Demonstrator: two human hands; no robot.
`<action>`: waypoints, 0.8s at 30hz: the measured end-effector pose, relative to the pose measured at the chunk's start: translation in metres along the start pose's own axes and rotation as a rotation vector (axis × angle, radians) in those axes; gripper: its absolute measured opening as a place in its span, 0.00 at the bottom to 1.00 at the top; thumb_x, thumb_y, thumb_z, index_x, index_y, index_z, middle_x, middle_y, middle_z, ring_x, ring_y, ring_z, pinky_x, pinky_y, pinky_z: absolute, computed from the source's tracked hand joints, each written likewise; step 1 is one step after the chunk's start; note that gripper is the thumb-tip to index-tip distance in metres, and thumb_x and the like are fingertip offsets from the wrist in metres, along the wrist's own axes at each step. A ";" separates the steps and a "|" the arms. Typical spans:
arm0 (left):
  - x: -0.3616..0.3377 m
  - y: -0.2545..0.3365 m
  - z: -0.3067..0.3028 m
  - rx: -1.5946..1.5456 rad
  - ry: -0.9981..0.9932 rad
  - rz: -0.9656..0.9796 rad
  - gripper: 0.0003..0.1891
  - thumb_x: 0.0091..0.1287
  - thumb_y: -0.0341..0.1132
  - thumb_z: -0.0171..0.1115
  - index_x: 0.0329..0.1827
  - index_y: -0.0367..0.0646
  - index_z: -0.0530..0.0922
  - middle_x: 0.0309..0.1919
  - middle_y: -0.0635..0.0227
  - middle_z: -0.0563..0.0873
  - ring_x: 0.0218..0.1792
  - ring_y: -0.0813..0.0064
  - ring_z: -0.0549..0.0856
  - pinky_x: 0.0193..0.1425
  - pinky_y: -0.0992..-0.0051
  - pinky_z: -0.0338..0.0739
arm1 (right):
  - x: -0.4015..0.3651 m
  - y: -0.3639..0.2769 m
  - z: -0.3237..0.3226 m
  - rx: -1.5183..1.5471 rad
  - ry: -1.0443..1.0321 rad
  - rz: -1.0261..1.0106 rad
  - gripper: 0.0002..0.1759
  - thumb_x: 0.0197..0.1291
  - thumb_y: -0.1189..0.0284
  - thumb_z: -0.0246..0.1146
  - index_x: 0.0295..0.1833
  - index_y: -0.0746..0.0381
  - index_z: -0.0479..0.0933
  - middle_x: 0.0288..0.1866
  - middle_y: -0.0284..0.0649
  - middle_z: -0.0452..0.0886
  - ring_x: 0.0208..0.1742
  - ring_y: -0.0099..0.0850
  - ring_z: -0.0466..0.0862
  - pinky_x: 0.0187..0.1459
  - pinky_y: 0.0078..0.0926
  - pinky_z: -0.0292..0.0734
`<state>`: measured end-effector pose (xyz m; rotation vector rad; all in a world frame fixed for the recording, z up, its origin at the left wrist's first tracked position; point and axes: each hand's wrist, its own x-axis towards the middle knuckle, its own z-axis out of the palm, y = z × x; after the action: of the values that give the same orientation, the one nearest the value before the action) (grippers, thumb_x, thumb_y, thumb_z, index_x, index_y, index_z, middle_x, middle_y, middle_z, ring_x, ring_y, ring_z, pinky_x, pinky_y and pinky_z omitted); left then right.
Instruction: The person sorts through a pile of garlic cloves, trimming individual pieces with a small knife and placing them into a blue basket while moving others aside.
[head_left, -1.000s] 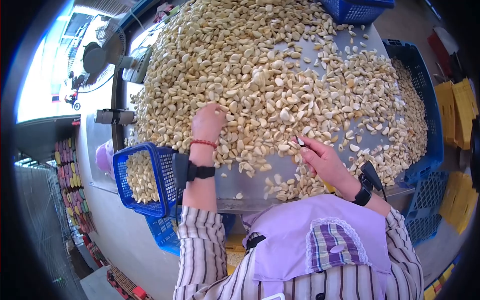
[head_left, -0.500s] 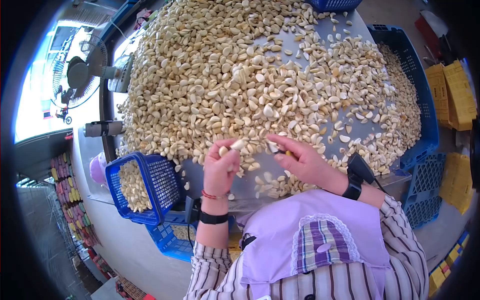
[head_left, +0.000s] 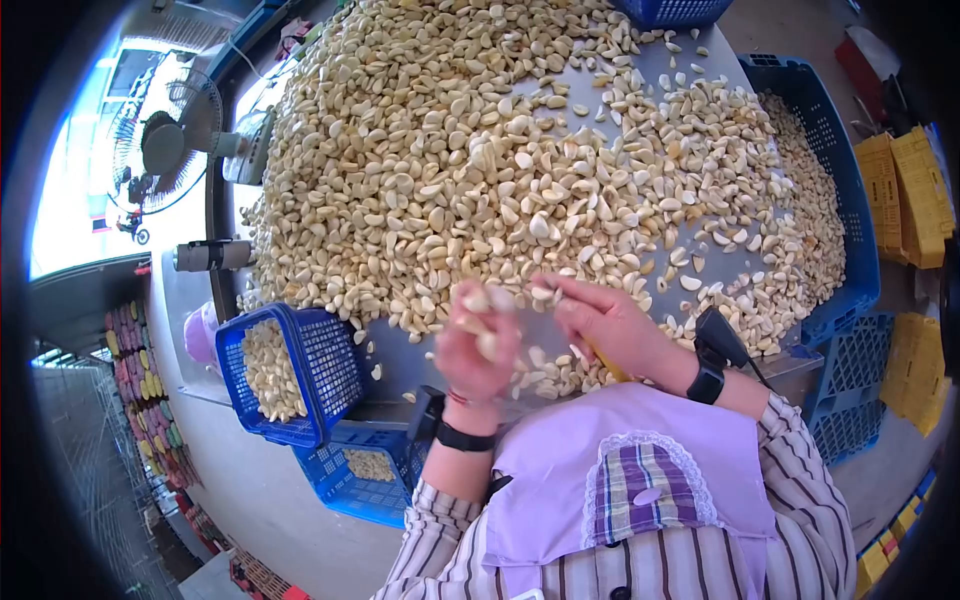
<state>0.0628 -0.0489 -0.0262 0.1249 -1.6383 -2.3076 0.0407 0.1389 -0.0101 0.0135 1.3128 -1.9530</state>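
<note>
A wide heap of peeled garlic cloves (head_left: 430, 190) covers the metal table (head_left: 400, 357) before me. My left hand (head_left: 478, 350), smeared by motion, is turned palm up at the near edge of the heap, its fingers curled around a few cloves. Close to its right, my right hand (head_left: 612, 325) is closed on a small knife with a yellow handle (head_left: 610, 367) that sticks out below the palm; the blade is hidden. A pale clove (head_left: 543, 294) shows at the right fingertips. Below this hand lies a small group of loose cloves (head_left: 560, 375).
A blue basket (head_left: 325, 365) with cloves stands left of my left hand, above a lower blue crate (head_left: 345, 490). At the right is a large blue crate (head_left: 845, 150) of cloves. A fan (head_left: 165, 148) stands at the left. Yellow cartons (head_left: 905, 190) lie far right.
My left hand has moved right and slightly down, turning its palm upward with cloves in it. My right hand has tipped the knife, so the yellow handle now shows below the palm.
</note>
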 end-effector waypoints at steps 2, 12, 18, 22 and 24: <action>0.027 0.001 -0.026 -0.058 0.082 -0.162 0.10 0.65 0.31 0.59 0.48 0.39 0.76 0.38 0.69 0.78 0.33 0.78 0.76 0.33 0.79 0.74 | 0.002 -0.002 -0.007 0.039 0.064 -0.004 0.24 0.71 0.67 0.51 0.71 0.55 0.65 0.29 0.26 0.69 0.23 0.13 0.67 0.23 0.13 0.67; 0.137 -0.012 -0.079 1.673 -0.262 -0.050 0.16 0.58 0.45 0.64 0.41 0.42 0.83 0.37 0.57 0.86 0.43 0.55 0.84 0.49 0.62 0.76 | 0.000 0.006 -0.016 0.080 0.145 -0.002 0.25 0.69 0.69 0.52 0.71 0.55 0.64 0.29 0.28 0.69 0.22 0.13 0.66 0.23 0.12 0.66; 0.105 0.000 -0.049 0.494 -0.056 -0.614 0.10 0.62 0.32 0.59 0.44 0.39 0.76 0.23 0.73 0.76 0.16 0.89 0.69 0.16 0.88 0.57 | -0.003 -0.001 -0.016 -0.046 0.159 -0.095 0.28 0.68 0.66 0.56 0.72 0.57 0.63 0.31 0.28 0.72 0.25 0.14 0.68 0.28 0.14 0.67; 0.053 -0.002 -0.015 -0.104 -0.153 -0.560 0.05 0.63 0.27 0.57 0.40 0.40 0.73 0.26 0.71 0.77 0.17 0.87 0.69 0.18 0.87 0.60 | 0.005 0.014 -0.010 -0.362 0.146 -0.330 0.31 0.66 0.64 0.58 0.72 0.59 0.60 0.36 0.31 0.77 0.30 0.16 0.72 0.34 0.18 0.70; 0.037 -0.001 -0.004 -0.119 -0.159 -0.548 0.04 0.63 0.26 0.57 0.39 0.41 0.72 0.28 0.71 0.79 0.18 0.86 0.71 0.19 0.87 0.62 | 0.005 0.013 -0.007 -0.388 0.119 -0.293 0.34 0.64 0.63 0.59 0.74 0.58 0.58 0.37 0.36 0.78 0.30 0.21 0.74 0.35 0.21 0.71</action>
<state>0.0285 -0.0629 -0.0240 0.4205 -1.6962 -2.8777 0.0424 0.1392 -0.0257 -0.2703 1.8406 -1.9214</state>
